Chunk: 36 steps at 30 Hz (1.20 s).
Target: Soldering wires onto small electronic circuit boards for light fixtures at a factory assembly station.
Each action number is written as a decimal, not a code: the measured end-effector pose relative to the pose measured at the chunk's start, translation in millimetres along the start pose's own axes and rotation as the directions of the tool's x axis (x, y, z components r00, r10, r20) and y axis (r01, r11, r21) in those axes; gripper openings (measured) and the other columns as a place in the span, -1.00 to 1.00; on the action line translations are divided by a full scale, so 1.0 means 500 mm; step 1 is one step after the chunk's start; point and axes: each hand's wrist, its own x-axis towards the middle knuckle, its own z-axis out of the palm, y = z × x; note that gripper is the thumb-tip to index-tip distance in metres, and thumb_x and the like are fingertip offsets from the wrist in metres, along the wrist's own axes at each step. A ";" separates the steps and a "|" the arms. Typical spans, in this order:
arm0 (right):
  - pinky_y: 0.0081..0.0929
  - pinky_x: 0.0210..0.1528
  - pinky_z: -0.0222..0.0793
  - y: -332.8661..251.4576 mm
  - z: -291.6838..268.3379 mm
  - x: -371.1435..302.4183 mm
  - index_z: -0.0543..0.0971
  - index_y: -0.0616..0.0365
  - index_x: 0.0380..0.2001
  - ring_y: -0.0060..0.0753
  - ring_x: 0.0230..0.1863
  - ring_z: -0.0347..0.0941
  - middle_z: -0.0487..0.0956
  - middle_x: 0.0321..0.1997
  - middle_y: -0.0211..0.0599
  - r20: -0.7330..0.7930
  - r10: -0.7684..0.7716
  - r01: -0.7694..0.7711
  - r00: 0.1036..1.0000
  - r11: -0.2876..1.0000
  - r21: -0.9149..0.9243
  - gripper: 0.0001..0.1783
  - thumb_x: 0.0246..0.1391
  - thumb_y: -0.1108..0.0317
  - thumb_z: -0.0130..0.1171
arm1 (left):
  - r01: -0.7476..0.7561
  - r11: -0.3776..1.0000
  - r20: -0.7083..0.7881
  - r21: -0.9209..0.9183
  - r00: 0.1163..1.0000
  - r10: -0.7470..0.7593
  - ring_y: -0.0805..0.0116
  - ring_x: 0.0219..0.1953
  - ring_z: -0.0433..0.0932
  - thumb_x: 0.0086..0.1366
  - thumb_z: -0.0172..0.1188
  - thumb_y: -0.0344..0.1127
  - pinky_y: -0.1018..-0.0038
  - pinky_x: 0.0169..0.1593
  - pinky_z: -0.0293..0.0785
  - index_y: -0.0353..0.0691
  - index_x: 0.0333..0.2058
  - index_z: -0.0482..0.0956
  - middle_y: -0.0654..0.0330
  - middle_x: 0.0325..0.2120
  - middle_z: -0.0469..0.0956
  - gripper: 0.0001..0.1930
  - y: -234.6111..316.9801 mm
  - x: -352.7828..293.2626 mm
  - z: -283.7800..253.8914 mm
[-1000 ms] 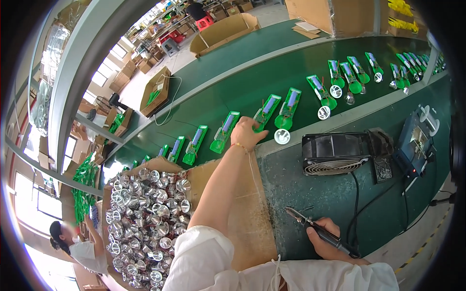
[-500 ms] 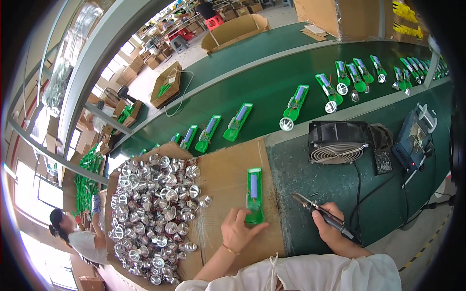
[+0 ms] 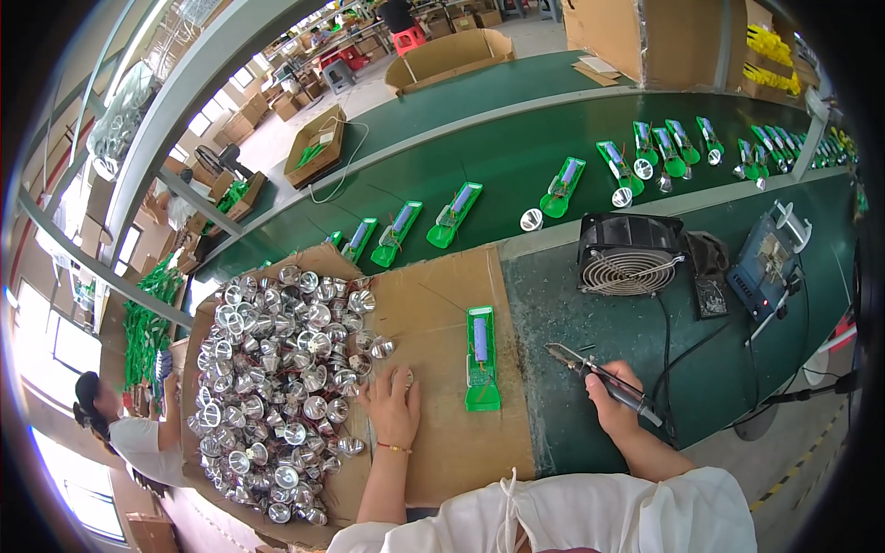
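My left hand (image 3: 392,412) lies palm down at the right edge of a heap of silver cup-shaped lamp reflectors (image 3: 286,405). Its fingers are stretched and slightly apart, with the tips beside the nearest reflectors; I see nothing held in it. My right hand (image 3: 616,405) is wrapped around a soldering iron (image 3: 624,396), whose metal tip points up and left over the dark green bench mat. Between my hands a green plastic lamp housing (image 3: 482,392) rests on the cardboard sheet (image 3: 438,323), with a blue cylindrical battery (image 3: 480,341) and thin wires inside.
Beyond the cardboard runs a green conveyor (image 3: 369,184) carrying several similar housings, some with reflectors attached. A black fan (image 3: 631,253) and a blue soldering station (image 3: 765,263) with a solder spool stand at right, cables trailing. Another person (image 3: 138,442) works at far left.
My left hand has left the green housing and moved left to the reflector heap. My right hand still grips the soldering iron. The whole view has shifted slightly.
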 end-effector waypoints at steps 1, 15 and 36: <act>-0.66 -0.55 0.28 0.002 0.002 -0.002 0.40 0.21 -0.48 -0.66 -0.61 0.38 0.47 -0.63 -0.39 0.003 -0.008 0.008 1.000 1.000 0.019 -0.84 -0.02 0.40 0.18 | 0.008 1.000 -0.031 0.026 1.000 -0.007 0.20 -0.20 0.42 0.07 0.20 -0.26 0.19 -0.04 0.20 -0.10 -0.11 0.49 0.14 -0.23 0.45 -0.64 0.005 -0.003 -0.010; -0.68 -0.56 0.28 -0.013 -0.004 -0.002 0.40 0.22 -0.47 -0.66 -0.62 0.35 0.47 -0.61 -0.33 0.027 0.059 -0.061 0.998 0.995 0.082 -0.84 0.00 0.40 0.16 | -0.399 0.916 0.194 -0.053 0.895 0.401 0.18 0.01 0.39 -0.01 0.11 -0.43 0.27 0.04 0.25 -0.13 -0.14 0.52 0.15 -0.08 0.44 -0.63 0.020 -0.046 -0.099; -0.70 -0.52 0.28 -0.021 -0.002 -0.001 0.42 0.27 -0.39 -0.66 -0.60 0.35 0.47 -0.59 -0.33 0.022 0.072 -0.074 0.997 0.993 0.093 -0.83 0.03 0.40 0.14 | -0.251 0.962 0.105 -0.104 0.960 0.261 0.34 -0.30 0.48 -0.01 0.10 -0.41 0.35 -0.14 0.33 -0.10 -0.44 0.52 0.29 -0.40 0.50 -0.89 0.025 -0.092 -0.062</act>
